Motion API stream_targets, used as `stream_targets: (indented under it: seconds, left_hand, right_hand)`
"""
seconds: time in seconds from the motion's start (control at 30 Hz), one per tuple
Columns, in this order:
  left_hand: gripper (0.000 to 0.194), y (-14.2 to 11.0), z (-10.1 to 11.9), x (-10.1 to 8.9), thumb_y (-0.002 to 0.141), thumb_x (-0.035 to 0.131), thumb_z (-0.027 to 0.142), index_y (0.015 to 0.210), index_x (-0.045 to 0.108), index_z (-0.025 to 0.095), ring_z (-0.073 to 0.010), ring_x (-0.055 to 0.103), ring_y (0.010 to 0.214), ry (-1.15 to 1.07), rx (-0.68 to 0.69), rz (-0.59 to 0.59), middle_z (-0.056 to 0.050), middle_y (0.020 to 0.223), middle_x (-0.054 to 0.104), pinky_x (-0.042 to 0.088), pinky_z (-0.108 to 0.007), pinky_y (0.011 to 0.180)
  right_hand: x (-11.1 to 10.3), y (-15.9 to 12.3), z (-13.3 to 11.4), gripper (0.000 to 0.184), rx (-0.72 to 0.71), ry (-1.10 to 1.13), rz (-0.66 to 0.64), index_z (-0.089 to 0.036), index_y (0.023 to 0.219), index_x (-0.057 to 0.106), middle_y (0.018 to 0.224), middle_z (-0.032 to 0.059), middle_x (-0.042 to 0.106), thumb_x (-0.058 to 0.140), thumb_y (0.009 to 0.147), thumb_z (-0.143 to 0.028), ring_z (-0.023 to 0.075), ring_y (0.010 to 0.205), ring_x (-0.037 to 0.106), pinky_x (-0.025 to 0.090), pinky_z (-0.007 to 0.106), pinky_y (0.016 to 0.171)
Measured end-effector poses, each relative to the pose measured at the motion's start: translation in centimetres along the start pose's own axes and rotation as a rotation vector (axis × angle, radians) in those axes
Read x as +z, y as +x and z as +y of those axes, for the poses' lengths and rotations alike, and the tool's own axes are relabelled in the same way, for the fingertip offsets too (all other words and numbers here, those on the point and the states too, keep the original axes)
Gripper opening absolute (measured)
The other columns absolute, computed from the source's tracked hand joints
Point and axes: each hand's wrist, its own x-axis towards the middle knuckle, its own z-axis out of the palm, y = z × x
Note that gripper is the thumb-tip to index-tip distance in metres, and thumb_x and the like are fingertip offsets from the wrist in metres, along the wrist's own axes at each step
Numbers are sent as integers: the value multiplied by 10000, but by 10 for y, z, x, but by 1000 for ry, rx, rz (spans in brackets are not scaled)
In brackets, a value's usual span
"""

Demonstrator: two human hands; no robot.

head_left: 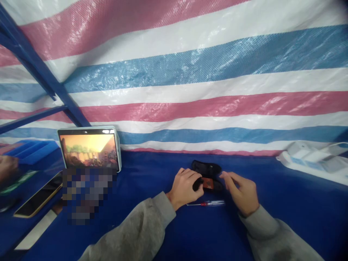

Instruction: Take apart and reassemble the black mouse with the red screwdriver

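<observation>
My left hand [186, 186] is closed around the left end of a dark, elongated casing with an orange-brown middle [208, 183]. Its exact kind is unclear. A similar black, long, rounded piece [206, 168] lies just behind it on the blue table. At the right end, my right hand [243, 191] has thumb and forefinger pinched together, slightly apart from the casing; anything between the fingertips is too small to make out. In front of both pieces lies a screwdriver [213, 203] with a clear handle, a red collar and a thin shaft pointing left.
A tablet [89, 149] playing a video stands at the back left, with a blurred-out patch before it. Further left are a phone [40, 195], a blue tray [38, 150] and another person's hand [8, 168]. A white power strip [312, 165] sits at right.
</observation>
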Motion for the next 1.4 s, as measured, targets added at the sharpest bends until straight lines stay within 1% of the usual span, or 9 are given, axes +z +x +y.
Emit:
stream_targets:
  seconds: [0.2,0.3,0.5,0.6,0.83,1.0,1.13,1.3,1.4]
  left_hand:
    - [170,0,0,0,764,615,184,921,681,177,-204,676,781,-9,-18,-9,-33,904,751,443,-370,730]
    - [182,1,3,-3,769,613,183,937,682,178,-209,684,804,-47,-48,16,-38,923,752,455,-373,747]
    - [189,4,3,-11,808,615,182,982,683,207,-225,679,900,-147,-277,111,-39,970,745,474,-384,833]
    - [186,3,0,-10,817,617,184,988,683,215,-224,671,918,-170,-319,101,-33,985,741,471,-388,855]
    - [231,-1,0,-8,780,607,169,1001,673,183,-244,657,920,-97,-146,-2,-54,987,729,446,-399,801]
    - [211,-2,2,-9,782,604,188,981,672,171,-253,639,907,-26,-85,-52,-69,967,725,436,-419,806]
    - [179,-2,2,-9,779,596,195,940,669,169,-247,633,863,-10,-74,-52,-69,901,717,430,-416,785]
    - [146,-1,4,-12,786,587,218,901,657,161,-234,627,820,-14,-51,-8,-69,855,700,424,-404,759]
    - [140,-2,4,-11,775,593,213,893,655,169,-233,630,816,-9,-37,-28,-65,847,700,421,-406,769]
  right_hand:
    - [0,0,-1,396,9,20,1,-198,708,715,466,-50,550,508,945,-437,83,415,501,392,220,504]
    - [0,0,-2,404,10,23,-1,-199,703,716,455,-50,544,503,945,-442,87,412,505,393,224,506]
    - [0,0,-1,402,19,21,1,-198,710,722,471,-45,560,506,942,-445,91,416,512,397,226,507]
    - [0,0,-2,399,8,23,11,-197,703,718,466,-47,554,511,942,-440,89,414,513,393,222,502]
    - [-2,0,-2,386,1,22,10,-202,703,717,457,-54,540,510,946,-419,84,405,497,392,219,500]
    - [-1,0,-2,395,-5,19,5,-201,702,716,460,-53,544,505,945,-431,85,409,506,390,221,493]
    - [-1,0,-2,403,4,20,4,-200,703,717,461,-51,548,501,946,-438,86,408,510,396,221,495]
    - [-1,0,-2,416,8,16,11,-199,705,721,463,-45,559,497,944,-453,89,413,520,408,219,506]
    - [0,1,-3,430,12,13,4,-200,701,722,461,-43,561,490,942,-470,88,406,514,406,220,494]
